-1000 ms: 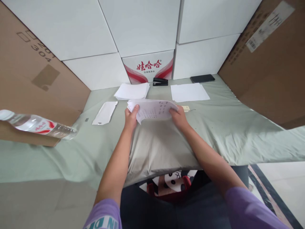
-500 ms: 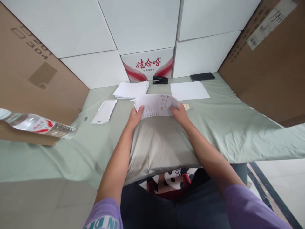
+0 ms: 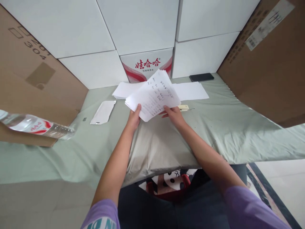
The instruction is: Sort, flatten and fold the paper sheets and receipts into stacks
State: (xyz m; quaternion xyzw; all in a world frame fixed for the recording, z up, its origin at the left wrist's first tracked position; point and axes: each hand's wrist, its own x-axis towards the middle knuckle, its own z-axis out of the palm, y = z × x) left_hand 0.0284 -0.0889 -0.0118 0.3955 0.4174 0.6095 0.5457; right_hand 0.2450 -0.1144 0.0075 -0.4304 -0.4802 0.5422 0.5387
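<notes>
A small stack of sheets of paper [image 3: 154, 95] with handwriting is held up, slanted, above the cloth-covered table. My left hand [image 3: 134, 118] pinches its lower left edge, thumb on top and the other fingers hidden behind. At the lower right edge, my right hand [image 3: 175, 115] has its thumb on the paper, while some fingers stretch out below the edge. Behind the held sheets lie a pile of white paper [image 3: 127, 90] on the left and more white paper [image 3: 193, 91] on the right. A pale yellow object [image 3: 184, 107] lies just beyond my right hand.
A black phone [image 3: 201, 77] lies at the back right. To the left are a white packet [image 3: 103, 112] and a water bottle [image 3: 38, 124]. White boxes [image 3: 90, 70] stand along the back, with brown cartons [image 3: 35, 73] at both sides. The held sheets hide the stapler.
The held sheets have turned from level to slanted, their upper part now higher. My right hand has shifted slightly left and down along the edge, its fingers now showing below.
</notes>
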